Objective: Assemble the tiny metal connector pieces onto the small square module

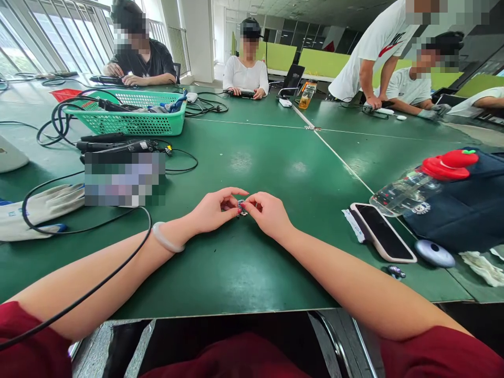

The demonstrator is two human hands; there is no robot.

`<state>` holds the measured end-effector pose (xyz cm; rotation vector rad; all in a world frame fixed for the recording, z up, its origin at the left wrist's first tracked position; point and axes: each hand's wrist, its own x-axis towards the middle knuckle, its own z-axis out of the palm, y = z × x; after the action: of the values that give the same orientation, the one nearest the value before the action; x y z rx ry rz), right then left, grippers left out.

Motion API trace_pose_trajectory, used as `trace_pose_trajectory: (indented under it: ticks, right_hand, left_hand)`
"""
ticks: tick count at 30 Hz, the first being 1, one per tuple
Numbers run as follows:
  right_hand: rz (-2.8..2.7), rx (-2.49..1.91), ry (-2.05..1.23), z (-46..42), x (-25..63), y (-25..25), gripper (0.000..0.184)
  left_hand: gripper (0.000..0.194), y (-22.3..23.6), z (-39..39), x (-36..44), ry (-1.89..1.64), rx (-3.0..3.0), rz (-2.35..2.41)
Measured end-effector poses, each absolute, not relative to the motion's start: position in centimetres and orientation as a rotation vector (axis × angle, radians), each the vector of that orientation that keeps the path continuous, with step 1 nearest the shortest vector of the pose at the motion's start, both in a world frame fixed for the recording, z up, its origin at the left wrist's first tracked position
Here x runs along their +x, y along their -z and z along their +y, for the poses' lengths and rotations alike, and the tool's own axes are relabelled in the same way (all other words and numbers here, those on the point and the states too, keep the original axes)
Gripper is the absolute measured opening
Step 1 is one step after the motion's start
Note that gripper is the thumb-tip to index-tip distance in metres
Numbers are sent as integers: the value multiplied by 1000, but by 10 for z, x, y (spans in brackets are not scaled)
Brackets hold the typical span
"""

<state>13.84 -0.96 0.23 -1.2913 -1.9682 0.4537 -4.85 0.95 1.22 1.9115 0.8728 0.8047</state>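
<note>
Item, small metallic piece (241, 206): we are holding it just above the green table (244, 278), between our two hands, near the middle of the near side.

Item, left hand (214, 210): we are pinching the piece from its left side, thumb closing on it, index finger reaching out above it; we are wearing a pale bracelet (168, 238) on this wrist.

Item, right hand (271, 212): we are gripping the piece from its right side, thumb and index finger closing together, the other fingers curling in.

Item, left of our hands: a green basket (137, 125) is holding cables and dark items; black devices (118, 149) are lying just in front of it; pale gloves (49, 207) are lying nearer our left arm; a black cable (146, 226) is looping across that forearm.

Item, right of our hands: a phone (384, 231) is lying screen up; a clear bottle with a red top (411, 191) is leaning against a dark blue bag (464, 205); a round, bluish object (435, 253) is resting beside the phone, a crumpled white tissue (483, 269) farther right.

Item, far side: several people are sitting and one person (378, 52) is leaning over the table.
</note>
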Motion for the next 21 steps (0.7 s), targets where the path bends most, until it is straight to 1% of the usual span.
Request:
trace_pose_trajectory:
  ticks: [8,12,17,20,21]
  right_hand:
    - [-2041,-1310,-402,-15,136,-5,23]
    - [-2068,-1320,-416,-12,138,-5,24]
    - [-2112,-1339,-475,-9,141,-2,15]
    - [-2216,-1287,-506,-10,139,2,28]
    - [-2256,-1255,-503,-11,138,3,30]
  left_hand:
    - [42,-18,7,-49,-732,2090,974]
    - [37,-18,7,-48,-729,2153,1015]
    - [28,-17,12,-50,-753,2135,1199]
    - [25,-16,15,-51,-757,2071,1276]
    - [25,-15,16,-52,-759,2047,1288]
